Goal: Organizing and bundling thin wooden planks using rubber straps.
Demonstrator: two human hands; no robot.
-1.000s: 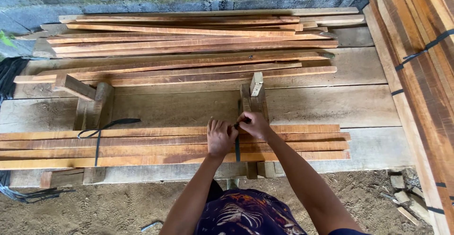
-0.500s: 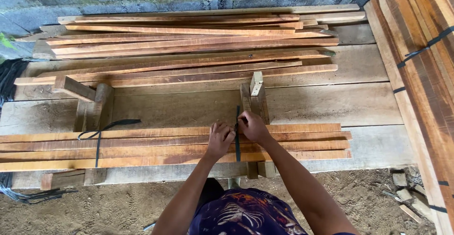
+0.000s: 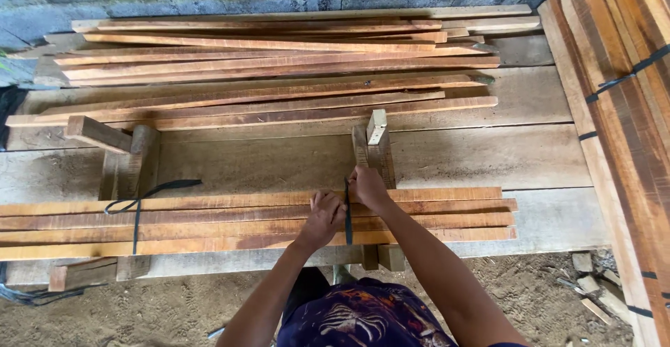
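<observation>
Both forearms bare, no sleeves in view; hands: left (image 3: 322, 216), right (image 3: 368, 188), no gloves, rings or watch seen; garment at lower frame dk navy/purple w/ pale skeletal-looking print.

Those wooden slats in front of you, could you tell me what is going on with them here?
A person stands at a plank workbench with a bundle of long wooden slats lying across it. Both hands are on a black strap that runs across the bundle: the left hand beside it, the right hand at its upper end. A second black strap already circles the bundle near its left end. Loose slats are piled at the back, and more strapped slats lie on the right.
</observation>
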